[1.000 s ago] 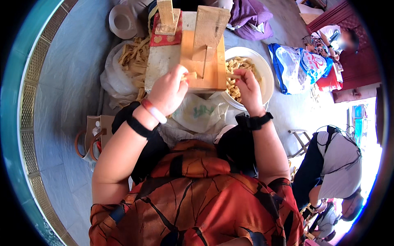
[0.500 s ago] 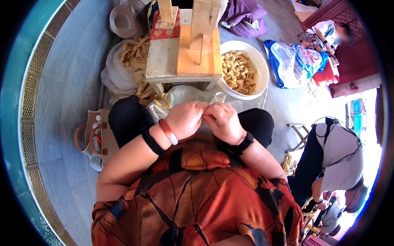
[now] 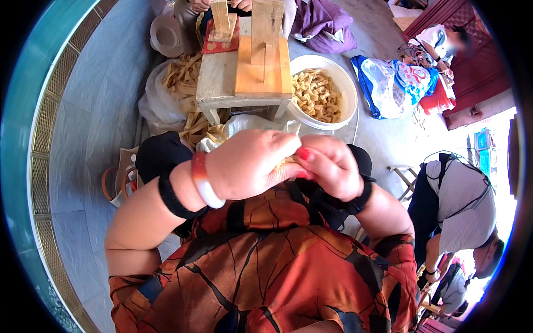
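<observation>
both hands meet in the near middle, in front of the patterned shirt (image 3: pixel 277 250). the left hand (image 3: pixel 244 164) is curled, grasping a small tan strip (image 3: pixel 284 161) between thumb and fingers; the right hand (image 3: pixel 332 166) pinches at the same strip from the right, its fingers folded in. most of the strip is hidden by the fingers.

beyond the hands stands a low pale bench (image 3: pixel 215 77). on its right side lies an orange-brown board (image 3: pixel 246 80) with an upright wooden block (image 3: pixel 266 25) and a thin rod (image 3: pixel 264 62) just nearer. at the bench's far left, another wooden piece (image 3: pixel 220 23) stands on a red cloth (image 3: pixel 231 40).

just right of the bench is a white tub (image 3: pixel 350 105) holding many short folded tan pieces (image 3: pixel 317 97). to its left, a translucent bag (image 3: pixel 154 102) bears long loose tan strips (image 3: pixel 183 72). at the far right, a purple cloth (image 3: pixel 327 28) lies on the floor (image 3: pixel 372 33).
</observation>
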### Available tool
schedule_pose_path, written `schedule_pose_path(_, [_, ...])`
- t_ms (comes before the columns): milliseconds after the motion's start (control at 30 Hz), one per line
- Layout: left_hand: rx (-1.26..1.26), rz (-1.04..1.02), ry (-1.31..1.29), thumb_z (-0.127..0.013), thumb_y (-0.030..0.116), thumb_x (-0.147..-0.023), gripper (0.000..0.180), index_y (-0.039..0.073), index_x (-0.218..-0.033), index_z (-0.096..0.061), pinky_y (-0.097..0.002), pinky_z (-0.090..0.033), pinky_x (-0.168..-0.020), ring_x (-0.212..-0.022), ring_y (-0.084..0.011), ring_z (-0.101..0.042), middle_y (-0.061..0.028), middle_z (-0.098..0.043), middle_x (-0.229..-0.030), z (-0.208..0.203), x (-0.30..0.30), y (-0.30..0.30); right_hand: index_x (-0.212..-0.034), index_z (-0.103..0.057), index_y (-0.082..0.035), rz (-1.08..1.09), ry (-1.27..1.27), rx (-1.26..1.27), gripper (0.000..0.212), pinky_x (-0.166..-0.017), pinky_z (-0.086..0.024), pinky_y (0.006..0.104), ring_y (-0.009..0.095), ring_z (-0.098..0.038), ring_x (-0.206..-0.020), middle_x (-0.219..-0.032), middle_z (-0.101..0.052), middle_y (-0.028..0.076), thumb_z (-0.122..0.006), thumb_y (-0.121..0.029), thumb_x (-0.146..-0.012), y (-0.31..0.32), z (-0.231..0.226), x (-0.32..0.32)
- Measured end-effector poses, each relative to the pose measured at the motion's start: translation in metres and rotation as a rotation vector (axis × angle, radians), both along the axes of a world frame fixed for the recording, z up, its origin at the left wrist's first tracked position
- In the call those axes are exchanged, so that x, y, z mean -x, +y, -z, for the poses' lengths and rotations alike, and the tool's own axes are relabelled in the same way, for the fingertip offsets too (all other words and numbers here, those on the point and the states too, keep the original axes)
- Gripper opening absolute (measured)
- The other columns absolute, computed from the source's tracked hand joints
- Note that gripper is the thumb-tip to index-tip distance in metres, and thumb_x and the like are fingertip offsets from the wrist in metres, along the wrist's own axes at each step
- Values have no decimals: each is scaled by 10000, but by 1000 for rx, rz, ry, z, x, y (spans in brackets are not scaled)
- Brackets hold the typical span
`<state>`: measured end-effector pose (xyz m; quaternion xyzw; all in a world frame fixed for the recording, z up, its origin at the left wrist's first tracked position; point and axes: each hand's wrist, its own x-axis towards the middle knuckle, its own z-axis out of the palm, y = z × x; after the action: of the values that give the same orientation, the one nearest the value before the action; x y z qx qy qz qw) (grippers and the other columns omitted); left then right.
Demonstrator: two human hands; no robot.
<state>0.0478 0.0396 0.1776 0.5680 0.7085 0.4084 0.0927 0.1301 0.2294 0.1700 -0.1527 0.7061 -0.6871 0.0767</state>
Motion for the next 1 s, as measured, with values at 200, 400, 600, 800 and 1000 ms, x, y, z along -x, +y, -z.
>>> schedule_pose_path(200, [-217, 121, -383, -629, 256, -914, 261, 21, -980, -534, -331, -456, -645, -706, -256, -595, -120, -602, -791, 28, -4, 5, -720, -567, -63, 99, -224, 250, 367, -510, -326, 221, 60, -417, -538, -611, -507, -18, -466, -272, -1005, -1, 13, -10])
schedule_pose_path(400, [-119, -159, -516, -647, 143, -886, 167, 24, -962, -558, -299, -462, -647, -717, -190, -600, -107, -608, -794, 98, -13, 0, -827, -581, -45, 87, -340, 35, 335, -601, -430, 209, 87, -553, -649, -749, -609, 27, -455, -293, -1013, 15, 85, -21])
schedule_pose_path(600, [32, -104, 164, -632, 289, -854, 240, 58, -825, -570, -399, -487, -606, -684, -321, -614, -95, -598, -720, 96, -23, -2, -1003, -481, -61, -116, -533, 287, 121, -584, -462, 206, 108, -606, -671, -834, -630, 53, -542, -161, -971, 9, 89, -14])
schedule_pose_path(800, [72, 215, -46, -619, 281, -867, 235, 66, -781, -576, -402, -474, -586, -646, -325, -602, -113, -576, -692, 99, -33, -15, -918, -491, -68, -476, -683, 226, 143, -501, -387, 181, 59, -538, -597, -746, -586, 11, -629, -107, -911, 7, 89, -17])
schedule_pose_path(1000, [-4, -87, -1139, -541, 233, -942, 248, 39, -1090, -580, -290, -494, -760, -807, -148, -552, -15, -573, -884, 148, -2, -17, -975, -535, -75, 174, -416, -95, 56, -574, -439, 216, 90, -559, -676, -830, -609, 28, -519, -114, -937, 41, 74, 9])
